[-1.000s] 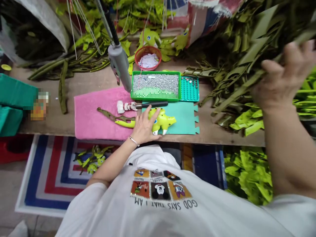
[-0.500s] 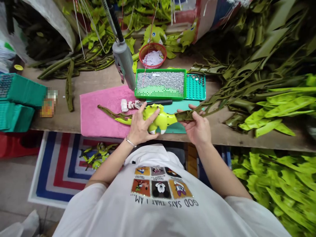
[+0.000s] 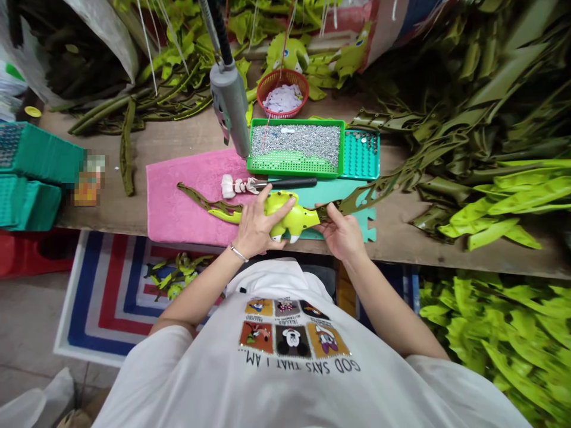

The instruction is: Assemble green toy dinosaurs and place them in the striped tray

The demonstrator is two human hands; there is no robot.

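My left hand [image 3: 259,227] is closed around a yellow-green plastic toy animal body [image 3: 291,215] with dark screw holes and white-tipped feet. From its left side an olive strip [image 3: 196,196] with a yellow-green piece reaches over the pink towel [image 3: 178,205]. My right hand [image 3: 344,235] pinches another olive plastic strip [image 3: 357,201] where it meets the body's narrow right end, thumb on top. The strip's far end runs up against a pile. Just behind the body lies a tool with a black handle [image 3: 294,182] and white wrapping at its left end.
A grey powered screwdriver [image 3: 229,104] hangs over the bench, beside a green tray [image 3: 294,173] of screws. Next to that are a teal tray [image 3: 360,163] and a red basket [image 3: 264,95] of white pieces. Olive strips [image 3: 446,137] and yellow-green parts [image 3: 504,202] pile up at right.
My right hand has slid left along the olive strip, closer to the toy body, and its fingers have closed in. My left hand keeps its hold. The view has shifted slightly.
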